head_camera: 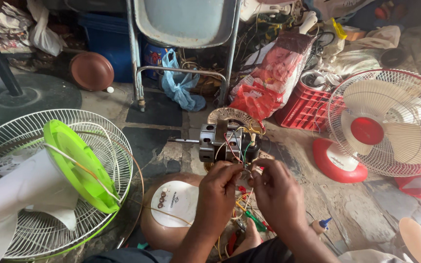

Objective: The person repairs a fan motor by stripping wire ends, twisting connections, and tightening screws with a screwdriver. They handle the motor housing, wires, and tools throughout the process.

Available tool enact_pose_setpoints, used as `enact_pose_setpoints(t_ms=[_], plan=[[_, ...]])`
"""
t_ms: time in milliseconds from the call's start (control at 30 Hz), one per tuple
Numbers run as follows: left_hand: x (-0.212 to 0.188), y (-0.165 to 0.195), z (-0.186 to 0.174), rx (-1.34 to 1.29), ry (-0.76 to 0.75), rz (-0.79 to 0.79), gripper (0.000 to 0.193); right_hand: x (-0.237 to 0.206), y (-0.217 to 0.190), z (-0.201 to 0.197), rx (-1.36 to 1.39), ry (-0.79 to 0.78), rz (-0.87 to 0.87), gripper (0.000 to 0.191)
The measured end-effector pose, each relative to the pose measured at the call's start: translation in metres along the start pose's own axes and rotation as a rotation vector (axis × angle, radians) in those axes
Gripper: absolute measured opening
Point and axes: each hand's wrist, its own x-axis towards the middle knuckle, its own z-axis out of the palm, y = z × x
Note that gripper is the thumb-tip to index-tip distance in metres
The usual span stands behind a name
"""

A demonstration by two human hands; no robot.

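Two hands at a fan motor's wires.
Left hand [219, 187] and right hand [275, 187] pinch coloured wires [237, 146] with narrow fingers, just below the grey fan motor [220, 141] above the floor [361, 209].

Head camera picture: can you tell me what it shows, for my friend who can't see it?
Two hands, the left hand and right hand, pinch the coloured wires of a grey fan motor held over a dirty floor. A round brown fan base lies below, a green and white fan lies on the left, and a red and white fan stands on the right.
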Motion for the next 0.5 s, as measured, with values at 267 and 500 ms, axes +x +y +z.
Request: enact_pose_setpoints(t_ms=[267,500], plan=[[0.000,-0.001,0.001,-0.021,0.053,0.092,0.029,0.013,-0.007,0.006,0.296,-0.183,0.534,0.021],[0.000,-0.001,0.001,-0.067,0.016,0.052,0.033,-0.002,-0.003,0.004,-0.012,-0.043,0.118,0.014]])
